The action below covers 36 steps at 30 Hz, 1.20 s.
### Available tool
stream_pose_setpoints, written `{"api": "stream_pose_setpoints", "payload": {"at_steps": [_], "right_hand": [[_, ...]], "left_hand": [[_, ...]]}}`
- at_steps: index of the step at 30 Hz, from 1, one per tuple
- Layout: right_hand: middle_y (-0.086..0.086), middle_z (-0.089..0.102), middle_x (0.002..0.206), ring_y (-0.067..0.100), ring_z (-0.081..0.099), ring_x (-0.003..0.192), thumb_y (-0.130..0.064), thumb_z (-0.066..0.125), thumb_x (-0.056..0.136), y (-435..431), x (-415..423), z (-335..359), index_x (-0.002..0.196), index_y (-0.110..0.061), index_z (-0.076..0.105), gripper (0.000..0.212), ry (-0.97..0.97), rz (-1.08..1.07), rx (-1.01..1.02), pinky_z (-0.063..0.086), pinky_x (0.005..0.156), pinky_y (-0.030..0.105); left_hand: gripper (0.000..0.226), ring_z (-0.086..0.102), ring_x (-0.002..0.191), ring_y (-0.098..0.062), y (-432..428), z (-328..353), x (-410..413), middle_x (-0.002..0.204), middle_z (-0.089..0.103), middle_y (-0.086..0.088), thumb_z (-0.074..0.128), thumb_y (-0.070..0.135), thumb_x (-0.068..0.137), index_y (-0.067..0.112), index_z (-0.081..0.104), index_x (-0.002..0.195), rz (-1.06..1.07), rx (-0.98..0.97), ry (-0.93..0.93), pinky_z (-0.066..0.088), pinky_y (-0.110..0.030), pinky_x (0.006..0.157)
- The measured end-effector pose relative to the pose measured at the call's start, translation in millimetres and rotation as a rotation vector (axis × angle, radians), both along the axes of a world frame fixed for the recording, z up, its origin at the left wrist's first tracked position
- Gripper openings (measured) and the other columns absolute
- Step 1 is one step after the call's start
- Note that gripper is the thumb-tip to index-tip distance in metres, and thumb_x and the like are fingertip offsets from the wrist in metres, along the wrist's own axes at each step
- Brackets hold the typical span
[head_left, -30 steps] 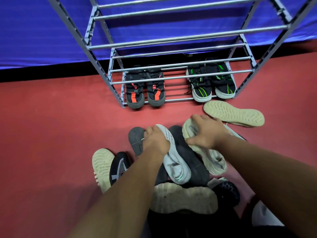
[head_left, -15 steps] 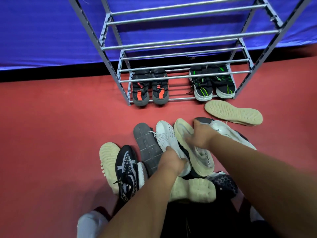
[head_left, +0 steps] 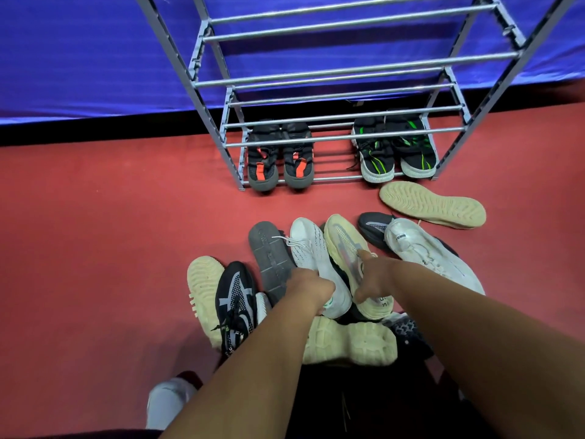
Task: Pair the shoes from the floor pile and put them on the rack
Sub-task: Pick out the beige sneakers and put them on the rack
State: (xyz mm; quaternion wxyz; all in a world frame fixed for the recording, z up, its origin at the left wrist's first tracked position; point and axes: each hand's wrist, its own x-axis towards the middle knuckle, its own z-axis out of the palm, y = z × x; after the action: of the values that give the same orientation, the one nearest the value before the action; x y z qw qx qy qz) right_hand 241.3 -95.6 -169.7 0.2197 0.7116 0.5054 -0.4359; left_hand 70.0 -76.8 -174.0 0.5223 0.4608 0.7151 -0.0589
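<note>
Head view: in the floor pile at 6 o'clock from the grey metal tube rack, the left hand curls round the heel of a white knit lace-up sneaker. At its 3 o'clock, the right hand clasps a pale-yellow-soled shoe turned sole-up, probably its mate, gathered for pairing. Both hands' fingertips are hidden under the shoes.
</note>
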Motion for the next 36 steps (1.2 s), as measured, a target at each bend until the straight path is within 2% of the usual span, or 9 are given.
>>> {"api": "stream_pose_setpoints", "payload": {"at_steps": [3, 6, 12, 20, 22, 26, 30, 34, 36], "right_hand": [[0.009, 0.063, 0.135, 0.031, 0.065, 0.116, -0.040, 0.085, 0.076, -4.0, -2.9, 0.7, 0.167, -0.024, -0.013, 0.134, -0.014, -0.046, 0.029, 0.055, 0.100, 0.044], [0.009, 0.061, 0.128, 0.030, 0.064, 0.109, -0.036, 0.089, 0.073, -10.1, -0.4, 0.6, 0.165, -0.023, -0.004, 0.132, 0.046, -0.199, 0.098, 0.055, 0.091, 0.040], [0.005, 0.053, 0.112, 0.031, 0.058, 0.109, -0.041, 0.084, 0.076, -10.8, 10.9, 7.3, 0.140, -0.008, 0.039, 0.085, 0.025, -0.400, 0.345, 0.044, 0.085, 0.036], [0.009, 0.061, 0.131, 0.032, 0.060, 0.117, -0.050, 0.086, 0.072, -2.4, 16.2, 12.0, 0.147, -0.013, 0.044, 0.094, 0.091, -0.404, 0.331, 0.052, 0.098, 0.043], [0.009, 0.060, 0.130, 0.032, 0.060, 0.117, -0.051, 0.086, 0.072, -2.4, 15.0, 11.9, 0.147, -0.012, 0.044, 0.095, 0.075, -0.391, 0.312, 0.052, 0.098, 0.044], [0.012, 0.056, 0.139, 0.033, 0.056, 0.126, -0.049, 0.083, 0.079, -6.3, 6.2, 9.1, 0.152, -0.006, 0.034, 0.098, 0.055, -0.332, 0.271, 0.049, 0.100, 0.041], [0.014, 0.053, 0.140, 0.032, 0.056, 0.128, -0.049, 0.085, 0.077, -12.0, -5.8, 0.5, 0.145, -0.002, 0.035, 0.096, 0.034, -0.291, 0.287, 0.048, 0.103, 0.041], [0.014, 0.054, 0.138, 0.032, 0.057, 0.126, -0.050, 0.085, 0.075, -11.3, -6.7, -3.1, 0.143, -0.004, 0.035, 0.096, 0.028, -0.272, 0.297, 0.049, 0.101, 0.042], [0.014, 0.055, 0.135, 0.031, 0.057, 0.123, -0.050, 0.084, 0.077, -8.6, -3.5, -1.8, 0.142, -0.002, 0.035, 0.095, 0.040, -0.246, 0.287, 0.048, 0.093, 0.037]], "left_hand": [[0.078, 0.070, 0.092, -0.031, -6.8, -6.2, 5.0, 0.127, 0.058, -0.014, 0.080, 0.038, 0.073, 0.006, 0.036, 0.128, -0.010, -0.050, 0.072, 0.064, -0.038, 0.072], [0.107, 0.063, 0.118, -0.028, -10.4, -14.7, 5.8, 0.136, 0.055, -0.010, 0.084, 0.052, 0.073, 0.000, 0.024, 0.145, -0.090, -0.017, 0.114, 0.053, -0.033, 0.093], [0.089, 0.063, 0.116, -0.027, -10.6, -20.3, -13.0, 0.126, 0.059, -0.006, 0.090, 0.042, 0.074, 0.008, 0.036, 0.137, -0.115, 0.080, 0.023, 0.048, -0.033, 0.086], [0.032, 0.068, 0.091, -0.029, 4.2, -7.9, -21.4, 0.099, 0.071, -0.007, 0.060, 0.039, 0.090, 0.011, 0.064, 0.104, -0.253, 0.309, 0.089, 0.054, -0.034, 0.076], [0.032, 0.072, 0.090, -0.030, 2.4, -1.4, -25.3, 0.094, 0.075, -0.007, 0.054, 0.035, 0.087, 0.010, 0.071, 0.098, -0.450, 0.132, 0.118, 0.055, -0.033, 0.076], [0.043, 0.062, 0.116, -0.031, -12.8, 3.7, -37.1, 0.133, 0.064, -0.010, 0.054, 0.022, 0.091, 0.014, 0.063, 0.132, -0.893, 0.007, 0.269, 0.050, -0.032, 0.092], [0.093, 0.055, 0.129, -0.029, -23.2, -6.6, -55.6, 0.149, 0.050, 0.000, 0.086, 0.042, 0.068, 0.038, 0.043, 0.150, -0.963, -0.073, 0.221, 0.047, -0.040, 0.108], [0.058, 0.062, 0.099, -0.025, -34.6, -11.0, -56.9, 0.117, 0.068, 0.001, 0.088, 0.053, 0.068, 0.029, 0.064, 0.114, -1.207, -0.071, 0.243, 0.054, -0.031, 0.084], [0.040, 0.060, 0.088, -0.023, -33.9, -8.6, -54.8, 0.097, 0.063, 0.002, 0.088, 0.041, 0.069, 0.029, 0.057, 0.091, -1.185, -0.059, 0.173, 0.050, -0.030, 0.072]]}}
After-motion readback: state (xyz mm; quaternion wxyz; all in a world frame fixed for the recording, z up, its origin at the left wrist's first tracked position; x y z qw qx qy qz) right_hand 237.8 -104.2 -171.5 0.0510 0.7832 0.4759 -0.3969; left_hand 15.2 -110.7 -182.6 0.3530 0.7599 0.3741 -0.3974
